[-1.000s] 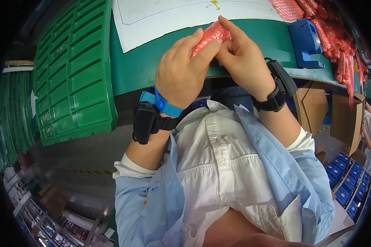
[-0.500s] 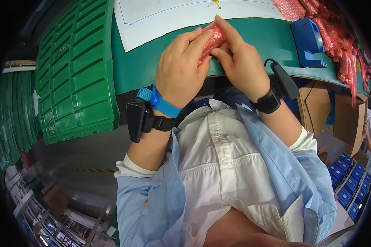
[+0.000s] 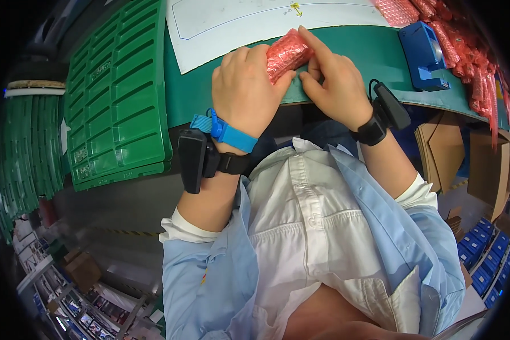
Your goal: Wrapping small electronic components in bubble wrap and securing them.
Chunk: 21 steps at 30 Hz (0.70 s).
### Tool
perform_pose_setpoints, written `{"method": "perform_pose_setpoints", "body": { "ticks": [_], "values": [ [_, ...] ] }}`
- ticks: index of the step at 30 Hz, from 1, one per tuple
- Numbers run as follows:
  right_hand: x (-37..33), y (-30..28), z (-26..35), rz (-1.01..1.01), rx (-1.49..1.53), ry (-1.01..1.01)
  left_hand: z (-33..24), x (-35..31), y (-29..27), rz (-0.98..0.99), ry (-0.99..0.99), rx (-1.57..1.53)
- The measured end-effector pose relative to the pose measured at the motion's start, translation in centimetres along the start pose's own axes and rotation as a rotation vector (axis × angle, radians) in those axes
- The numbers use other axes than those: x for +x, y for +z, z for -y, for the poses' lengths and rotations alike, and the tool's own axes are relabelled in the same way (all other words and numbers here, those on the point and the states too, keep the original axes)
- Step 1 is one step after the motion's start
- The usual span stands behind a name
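A small bundle in pink bubble wrap is held above the near edge of the green tabletop. My left hand is closed round its left side, with the thumb at its near end. On the other side, my right hand rests its stretched index finger along the bundle's far right corner. The right hand's other fingers are bent beside the bundle, and its thumb sits near the left thumb. Whatever the wrap encloses is hidden.
A blue tape dispenser stands to the right, beside a heap of pink bubble-wrap pieces. A green ribbed tray lies at the left. Beyond my hands is a white sheet with drawn lines. Cardboard stands below the table's right side.
More of the pink bundle's upper face shows now, as my left fingers have drawn back from over it. My right thumb has come off the bundle, and its index finger stays at the corner.
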State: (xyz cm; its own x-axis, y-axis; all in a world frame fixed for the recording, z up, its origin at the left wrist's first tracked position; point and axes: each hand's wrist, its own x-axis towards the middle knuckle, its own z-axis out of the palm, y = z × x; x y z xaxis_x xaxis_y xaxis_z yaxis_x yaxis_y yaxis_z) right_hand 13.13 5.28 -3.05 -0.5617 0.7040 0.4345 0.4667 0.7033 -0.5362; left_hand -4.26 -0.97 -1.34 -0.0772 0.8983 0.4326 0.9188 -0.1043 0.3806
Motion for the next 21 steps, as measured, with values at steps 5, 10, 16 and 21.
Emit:
{"method": "perform_pose_setpoints", "body": {
  "ticks": [5, 10, 16, 21],
  "values": [
    [-0.6, 0.4, -0.6, -0.051, 0.528, 0.12, 0.5, 0.2, -0.8, 0.053, -0.165, -0.29],
    [-2.2, -1.3, 1.2, -0.133, 0.867, 0.216, -0.7, -1.8, -2.2, 0.222, -0.469, -1.277],
    [-3.1, -3.1, 2.9, 0.226, 0.992, 0.179, -3.2, -5.0, -1.5, 0.38, -0.537, -1.589],
    [-3.0, -3.4, 2.8, 0.124, 0.611, -0.142, -1.7, -6.5, -0.3, 0.27, -0.162, -1.177]
  ]
}}
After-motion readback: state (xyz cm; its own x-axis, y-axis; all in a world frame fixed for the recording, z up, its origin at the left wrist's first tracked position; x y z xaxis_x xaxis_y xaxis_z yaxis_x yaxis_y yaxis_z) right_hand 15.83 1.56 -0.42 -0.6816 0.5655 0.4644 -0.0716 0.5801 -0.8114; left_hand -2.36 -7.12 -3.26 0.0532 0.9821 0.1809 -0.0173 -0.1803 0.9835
